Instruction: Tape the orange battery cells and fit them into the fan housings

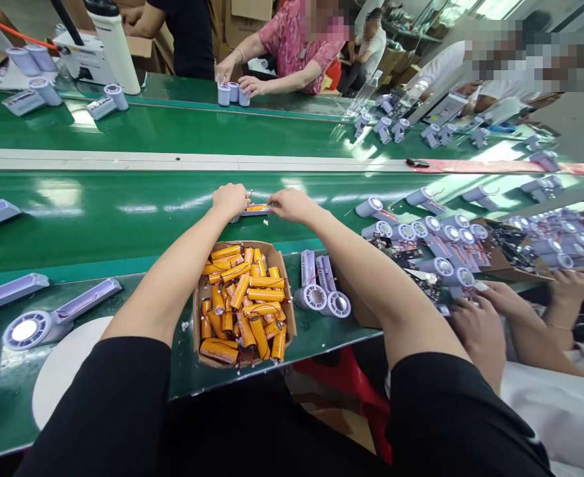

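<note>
Over the green belt, my left hand (230, 201) is closed around the left end of a lavender handheld fan housing (257, 213). An orange battery (256, 207) lies in its open handle. My right hand (292, 205) pinches at the right end of the same handle; its fingertips partly hide what they touch. Thin wire ends show by the left fingers. Below my hands, a cardboard box (196, 331) holds several orange wired batteries (242, 291). Just right of that box lie two fan housings (314, 297) with open handles.
More fan housings (28, 329) lie at left beside a white round disc (68, 371). Many fans (431, 228) crowd the right, near a co-worker's hands (481, 324). Across the white divider (123, 159), a person in pink handles fan parts (233, 93). A white bottle (116, 50) stands far left.
</note>
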A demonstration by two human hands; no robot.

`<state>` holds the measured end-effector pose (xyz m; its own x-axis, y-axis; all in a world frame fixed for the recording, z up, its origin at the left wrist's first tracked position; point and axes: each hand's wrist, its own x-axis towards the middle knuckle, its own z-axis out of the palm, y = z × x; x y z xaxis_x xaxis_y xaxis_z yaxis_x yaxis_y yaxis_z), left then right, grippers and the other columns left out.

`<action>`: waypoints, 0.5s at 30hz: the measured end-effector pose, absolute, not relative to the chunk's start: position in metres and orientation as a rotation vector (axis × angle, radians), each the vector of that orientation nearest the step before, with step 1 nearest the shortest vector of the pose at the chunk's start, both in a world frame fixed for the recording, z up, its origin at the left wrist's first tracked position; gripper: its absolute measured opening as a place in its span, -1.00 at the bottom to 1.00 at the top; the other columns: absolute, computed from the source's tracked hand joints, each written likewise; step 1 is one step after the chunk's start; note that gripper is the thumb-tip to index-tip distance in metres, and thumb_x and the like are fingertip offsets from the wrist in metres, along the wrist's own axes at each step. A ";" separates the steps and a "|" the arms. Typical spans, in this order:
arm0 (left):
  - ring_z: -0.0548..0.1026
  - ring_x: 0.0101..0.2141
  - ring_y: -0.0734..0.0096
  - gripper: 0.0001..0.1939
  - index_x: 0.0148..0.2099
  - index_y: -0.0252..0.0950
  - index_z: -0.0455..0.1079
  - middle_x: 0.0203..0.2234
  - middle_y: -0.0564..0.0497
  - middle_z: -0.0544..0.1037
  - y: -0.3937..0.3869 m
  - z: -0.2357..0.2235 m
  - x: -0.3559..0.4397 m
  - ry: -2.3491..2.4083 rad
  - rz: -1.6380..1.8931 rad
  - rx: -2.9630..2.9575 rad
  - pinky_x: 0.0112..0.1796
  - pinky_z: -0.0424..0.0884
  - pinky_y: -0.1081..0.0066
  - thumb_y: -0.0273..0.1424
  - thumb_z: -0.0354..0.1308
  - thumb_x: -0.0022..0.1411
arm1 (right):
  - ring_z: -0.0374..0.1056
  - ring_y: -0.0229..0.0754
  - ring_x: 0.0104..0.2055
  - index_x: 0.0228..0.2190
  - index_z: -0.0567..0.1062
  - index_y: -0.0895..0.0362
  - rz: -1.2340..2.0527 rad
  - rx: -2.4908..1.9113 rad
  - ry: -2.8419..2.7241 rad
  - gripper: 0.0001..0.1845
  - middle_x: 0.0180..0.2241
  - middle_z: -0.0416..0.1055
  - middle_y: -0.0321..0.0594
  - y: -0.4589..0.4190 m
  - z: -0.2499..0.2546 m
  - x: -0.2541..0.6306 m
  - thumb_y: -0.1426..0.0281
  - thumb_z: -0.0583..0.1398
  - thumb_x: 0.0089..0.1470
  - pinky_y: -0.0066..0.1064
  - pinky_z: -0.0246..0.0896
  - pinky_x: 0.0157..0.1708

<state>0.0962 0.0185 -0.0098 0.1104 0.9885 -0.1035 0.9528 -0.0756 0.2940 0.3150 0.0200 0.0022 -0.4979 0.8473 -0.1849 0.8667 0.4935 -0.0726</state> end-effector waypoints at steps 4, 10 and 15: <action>0.63 0.11 -0.11 -0.62 0.09 -0.09 0.72 0.04 -0.19 0.73 0.019 -0.010 0.101 1.905 0.179 2.118 0.08 0.56 0.10 -0.10 0.24 0.39 | 0.53 0.13 0.20 0.10 0.71 0.18 -0.194 1.464 2.634 -0.61 0.14 0.63 0.12 0.013 -0.002 0.308 0.39 0.15 0.45 -0.19 0.33 0.17; 0.62 0.12 -0.16 -0.62 0.14 -0.16 0.70 0.11 -0.26 0.69 0.015 -0.008 0.114 1.900 0.187 2.109 0.10 0.56 0.06 -0.18 0.25 0.40 | 0.50 0.15 0.18 0.03 0.66 0.30 -0.224 1.504 2.615 -0.65 0.14 0.59 0.25 0.016 -0.011 0.307 0.51 0.14 0.38 -0.19 0.30 0.18; 0.58 0.20 -0.24 -0.57 0.22 -0.30 0.65 0.14 -0.40 0.65 0.014 -0.009 0.131 1.886 0.197 2.082 0.15 0.52 -0.01 -0.26 0.18 0.45 | 0.53 0.13 0.04 -0.11 0.65 0.26 -0.378 1.610 2.555 -0.77 0.00 0.65 0.18 0.022 -0.014 0.296 0.52 0.22 0.26 -0.25 0.32 0.04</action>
<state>0.1313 0.0143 -0.0089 0.1166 0.9867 -0.1134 0.9419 -0.0736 0.3278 0.2959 0.0218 -0.0141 -0.4366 0.8739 -0.2136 0.8983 0.4106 -0.1563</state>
